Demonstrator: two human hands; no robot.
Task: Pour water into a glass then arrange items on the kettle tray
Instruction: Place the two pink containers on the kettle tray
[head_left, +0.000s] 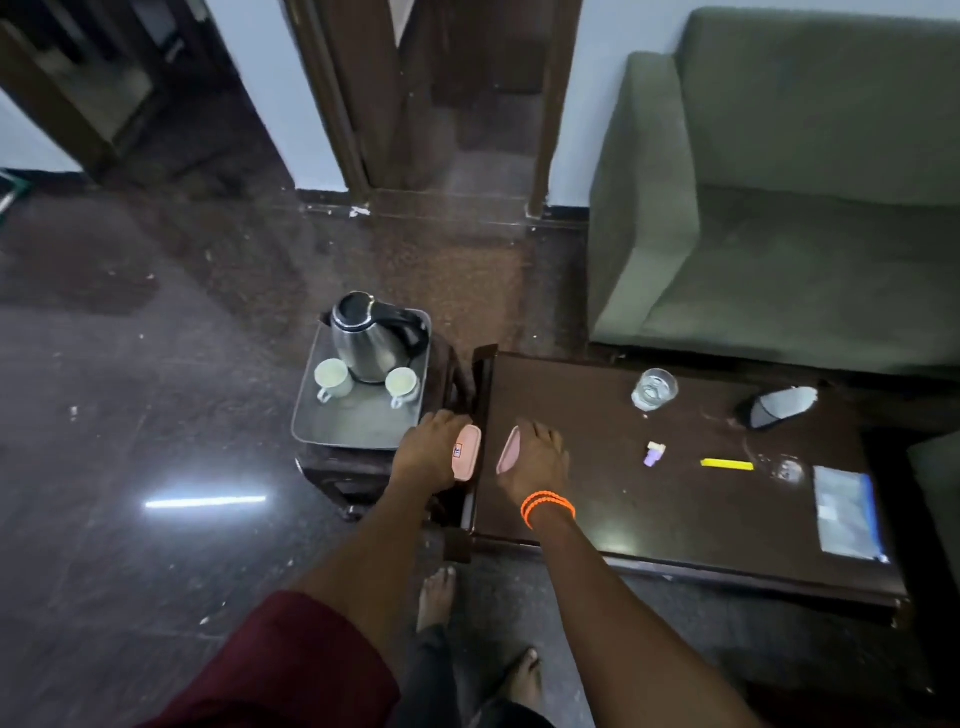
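A steel kettle (370, 338) stands at the back of a grey tray (358, 431) on a low dark stool, with two white cups (332, 378) (401, 384) in front of it. My left hand (428, 452) holds a pink sachet (466, 451) at the tray's near right corner. Over the left end of the dark coffee table (649, 499), my right hand (535, 462) holds a second pink sachet (507, 451). A glass with water (654, 389) stands further right on the table.
On the table lie a small purple-white packet (653, 453), a yellow stick sachet (727, 464), a black-and-white object (778, 408) and a blue-edged card (845, 512). A green sofa (779, 208) stands behind the table. My bare feet are on the glossy floor below.
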